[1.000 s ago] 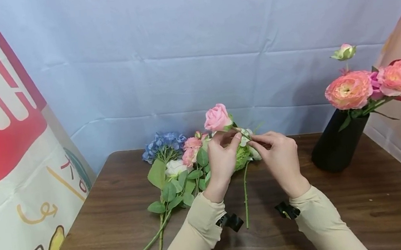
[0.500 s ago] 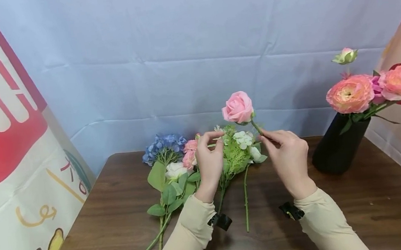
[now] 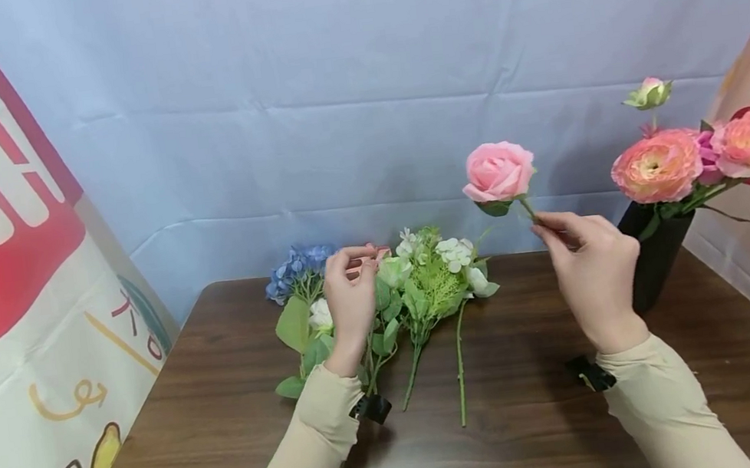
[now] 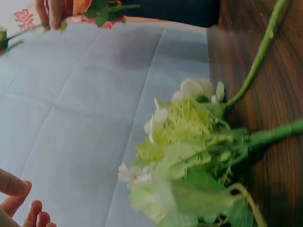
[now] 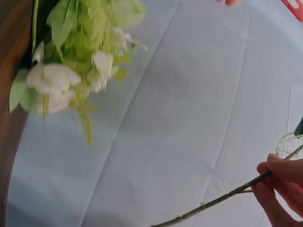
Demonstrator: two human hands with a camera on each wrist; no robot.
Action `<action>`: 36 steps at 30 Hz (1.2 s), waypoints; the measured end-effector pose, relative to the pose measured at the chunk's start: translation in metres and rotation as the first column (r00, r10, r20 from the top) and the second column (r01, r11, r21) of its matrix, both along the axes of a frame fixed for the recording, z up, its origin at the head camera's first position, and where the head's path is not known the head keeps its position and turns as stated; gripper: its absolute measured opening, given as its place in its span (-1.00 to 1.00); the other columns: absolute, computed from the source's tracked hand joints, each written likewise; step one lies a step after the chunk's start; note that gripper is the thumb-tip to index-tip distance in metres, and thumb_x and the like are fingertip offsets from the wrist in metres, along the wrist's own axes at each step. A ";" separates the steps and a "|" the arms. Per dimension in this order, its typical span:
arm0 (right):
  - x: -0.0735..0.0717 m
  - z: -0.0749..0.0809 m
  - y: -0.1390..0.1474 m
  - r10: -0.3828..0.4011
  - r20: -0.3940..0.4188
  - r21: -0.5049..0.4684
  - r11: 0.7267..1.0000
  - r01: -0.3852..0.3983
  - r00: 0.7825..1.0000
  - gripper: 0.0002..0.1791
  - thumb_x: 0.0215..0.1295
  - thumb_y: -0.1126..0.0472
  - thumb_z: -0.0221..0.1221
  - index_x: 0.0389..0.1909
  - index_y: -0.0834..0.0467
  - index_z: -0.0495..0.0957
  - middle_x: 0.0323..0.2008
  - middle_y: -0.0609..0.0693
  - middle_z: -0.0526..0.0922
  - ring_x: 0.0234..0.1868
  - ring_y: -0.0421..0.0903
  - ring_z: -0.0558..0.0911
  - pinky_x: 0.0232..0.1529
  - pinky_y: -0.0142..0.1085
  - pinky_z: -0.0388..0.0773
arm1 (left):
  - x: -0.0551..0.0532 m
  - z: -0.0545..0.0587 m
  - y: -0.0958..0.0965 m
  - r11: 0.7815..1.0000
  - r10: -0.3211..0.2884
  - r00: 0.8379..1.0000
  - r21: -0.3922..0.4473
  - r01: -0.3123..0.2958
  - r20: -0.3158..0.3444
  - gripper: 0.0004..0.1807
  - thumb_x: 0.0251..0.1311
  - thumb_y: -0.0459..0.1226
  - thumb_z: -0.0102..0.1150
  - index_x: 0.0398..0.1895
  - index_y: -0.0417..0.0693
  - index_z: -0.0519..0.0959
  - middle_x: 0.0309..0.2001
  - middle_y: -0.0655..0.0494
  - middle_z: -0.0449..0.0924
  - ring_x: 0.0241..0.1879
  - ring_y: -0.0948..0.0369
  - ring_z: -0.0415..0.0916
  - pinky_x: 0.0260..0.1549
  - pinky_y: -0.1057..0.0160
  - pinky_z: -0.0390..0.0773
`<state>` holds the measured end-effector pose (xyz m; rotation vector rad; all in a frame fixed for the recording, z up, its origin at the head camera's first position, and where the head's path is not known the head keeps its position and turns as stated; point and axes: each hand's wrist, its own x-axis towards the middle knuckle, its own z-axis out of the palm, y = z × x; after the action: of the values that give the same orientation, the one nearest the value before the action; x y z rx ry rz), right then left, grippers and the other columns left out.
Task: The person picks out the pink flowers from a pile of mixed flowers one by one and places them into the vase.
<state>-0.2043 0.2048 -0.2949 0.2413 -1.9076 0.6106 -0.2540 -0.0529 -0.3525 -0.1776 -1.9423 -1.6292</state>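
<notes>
My right hand (image 3: 590, 267) pinches the stem (image 5: 215, 202) of a pink rose (image 3: 500, 172) between thumb and fingers. The bloom faces up, above the table and left of the black vase. In the right wrist view the bare stem runs down and left from the fingertips, and the bloom is out of frame. My left hand (image 3: 353, 302) is raised over the flowers at the left with loosely bent fingers (image 4: 13, 183) and nothing in them. It hides part of the coral-pink flowers behind it.
A black vase (image 3: 658, 252) with several peach-pink ranunculus (image 3: 657, 165) stands at the right. Blue hydrangea (image 3: 299, 272), a white rose (image 3: 320, 315) and a green-and-white bunch (image 3: 439, 281) lie on the wooden table (image 3: 528, 417). A pale blue cloth (image 3: 329, 77) hangs behind.
Both hands were at the rose's stem. The left hand has let go and moved left; the right hand has carried the rose right and slightly up, towards the vase.
</notes>
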 end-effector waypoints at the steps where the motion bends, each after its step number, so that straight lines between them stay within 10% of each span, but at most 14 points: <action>1: 0.001 0.002 0.004 -0.007 -0.004 -0.008 1.000 0.007 1.000 -0.83 0.08 0.28 0.35 -0.28 0.24 0.73 -0.43 0.20 0.72 -0.40 0.09 0.64 -0.32 -0.63 0.26 | 0.000 0.000 -0.003 1.000 0.001 1.000 -0.002 -0.001 -0.001 -0.85 0.21 -0.41 0.08 -0.23 -0.15 0.63 -0.16 -0.08 0.50 -0.19 0.07 0.45 -0.14 0.14 0.49; 7: 0.009 0.009 0.025 -0.065 -0.015 -0.044 0.997 0.065 0.998 -0.78 0.09 0.23 0.35 -0.24 0.22 0.72 -0.39 0.22 0.72 -0.40 -0.02 0.65 -0.26 -0.83 0.18 | -0.001 -0.004 -0.020 0.999 0.028 1.000 -0.024 -0.027 0.007 -0.82 0.21 -0.42 0.05 -0.19 -0.12 0.61 -0.20 -0.16 0.44 -0.28 0.04 0.44 -0.24 0.17 0.46; 14: 0.014 0.018 0.042 -0.077 -0.074 -0.145 0.987 0.065 0.994 -0.77 0.07 0.20 0.37 -0.25 0.20 0.73 -0.36 0.25 0.72 -0.28 -0.80 0.40 -0.18 -0.84 0.29 | -0.001 -0.007 -0.043 0.997 0.066 0.998 -0.042 -0.066 0.003 -0.75 0.18 -0.42 0.06 -0.07 -0.15 0.56 -0.11 -0.08 0.50 -0.10 0.05 0.41 -0.09 0.04 0.46; 25: 0.019 0.028 0.065 -0.192 -0.106 -0.256 0.953 0.160 0.976 -0.75 0.16 0.08 0.30 -0.17 0.11 0.72 -0.27 0.12 0.74 -0.24 -0.71 0.40 -0.12 -0.76 0.38 | -0.004 -0.015 -0.082 0.978 0.185 0.983 -0.106 -0.182 0.018 -0.73 0.17 -0.42 0.10 -0.05 -0.15 0.56 -0.09 -0.05 0.55 -0.03 0.02 0.40 -0.05 0.04 0.39; 36: 0.021 0.039 0.079 -0.298 -0.108 -0.298 0.920 0.255 0.948 -0.69 0.25 -0.02 0.20 -0.09 0.03 0.69 -0.14 -0.01 0.72 -0.13 -0.63 0.47 -0.01 -0.63 0.44 | -0.001 -0.025 -0.112 0.951 0.173 0.974 -0.280 -0.128 0.143 -0.66 0.25 -0.31 0.07 0.09 -0.09 0.53 0.09 -0.05 0.49 0.12 -0.01 0.38 0.11 -0.06 0.34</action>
<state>-0.1832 0.2839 -0.2563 -0.1617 -1.6460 0.6418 -0.2554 -0.1648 -0.3774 0.0025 -2.2424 -1.3125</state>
